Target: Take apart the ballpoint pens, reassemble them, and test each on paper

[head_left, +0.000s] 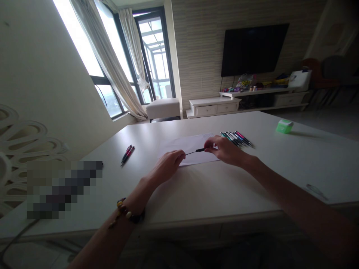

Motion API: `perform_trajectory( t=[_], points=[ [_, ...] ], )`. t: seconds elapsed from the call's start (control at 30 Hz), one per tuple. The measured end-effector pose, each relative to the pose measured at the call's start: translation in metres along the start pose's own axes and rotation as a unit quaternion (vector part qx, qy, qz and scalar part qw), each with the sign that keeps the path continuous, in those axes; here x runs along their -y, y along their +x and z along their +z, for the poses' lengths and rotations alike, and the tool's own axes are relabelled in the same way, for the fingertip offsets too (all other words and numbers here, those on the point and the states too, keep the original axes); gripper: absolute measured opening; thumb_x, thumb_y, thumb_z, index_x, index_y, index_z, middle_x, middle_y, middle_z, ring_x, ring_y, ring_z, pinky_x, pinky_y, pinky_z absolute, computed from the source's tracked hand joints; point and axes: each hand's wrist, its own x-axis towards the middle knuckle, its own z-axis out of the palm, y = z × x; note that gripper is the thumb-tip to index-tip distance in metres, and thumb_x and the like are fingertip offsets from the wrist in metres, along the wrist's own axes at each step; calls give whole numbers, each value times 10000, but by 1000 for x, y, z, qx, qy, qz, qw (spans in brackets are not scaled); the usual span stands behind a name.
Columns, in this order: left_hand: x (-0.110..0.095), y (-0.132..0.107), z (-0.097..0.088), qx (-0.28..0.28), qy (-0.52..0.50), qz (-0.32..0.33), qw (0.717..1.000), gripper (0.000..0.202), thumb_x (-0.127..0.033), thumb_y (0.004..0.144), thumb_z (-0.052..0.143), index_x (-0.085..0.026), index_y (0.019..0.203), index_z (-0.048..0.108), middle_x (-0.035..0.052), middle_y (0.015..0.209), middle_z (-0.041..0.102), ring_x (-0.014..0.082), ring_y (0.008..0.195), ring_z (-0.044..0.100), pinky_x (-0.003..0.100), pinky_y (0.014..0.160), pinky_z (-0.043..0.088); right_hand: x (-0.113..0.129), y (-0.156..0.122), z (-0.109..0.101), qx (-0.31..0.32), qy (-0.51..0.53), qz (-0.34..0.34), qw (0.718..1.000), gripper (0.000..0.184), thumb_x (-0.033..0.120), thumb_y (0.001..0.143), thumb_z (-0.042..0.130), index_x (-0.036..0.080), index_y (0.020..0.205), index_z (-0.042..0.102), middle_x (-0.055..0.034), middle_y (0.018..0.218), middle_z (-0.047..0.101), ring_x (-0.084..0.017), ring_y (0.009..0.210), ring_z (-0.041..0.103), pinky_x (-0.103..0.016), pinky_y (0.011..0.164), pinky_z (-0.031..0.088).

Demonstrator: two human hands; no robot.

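Note:
Over a white sheet of paper point(193, 146) on the table, my two hands hold the ends of one thin dark pen part point(195, 151). My left hand point(167, 165) is closed and pinches its thin left end. My right hand point(224, 149) is closed on its thicker black right end. A row of several coloured pens point(236, 138) lies just behind my right hand. Two more pens point(127, 154), dark and red, lie apart to the left of the paper.
The white table point(196, 194) also carries a small green box point(284, 126) at the far right. A blurred patch covers something at the left edge. Behind stand a TV point(254, 48), a low white cabinet point(215, 106), a stool and curtained windows.

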Motion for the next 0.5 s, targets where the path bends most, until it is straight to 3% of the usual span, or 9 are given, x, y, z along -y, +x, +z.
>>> perform_trajectory(
  t=[0.5],
  points=[
    [0, 0, 1, 0, 2, 5, 1000, 299, -330, 920, 353, -205, 900, 624, 51, 895, 670, 175, 771, 585, 266, 698, 420, 3, 0, 0, -7, 4, -20, 1000, 77, 208, 781, 626, 191, 833, 680, -48, 814, 651, -179, 771, 571, -300, 701, 448]
  ],
)
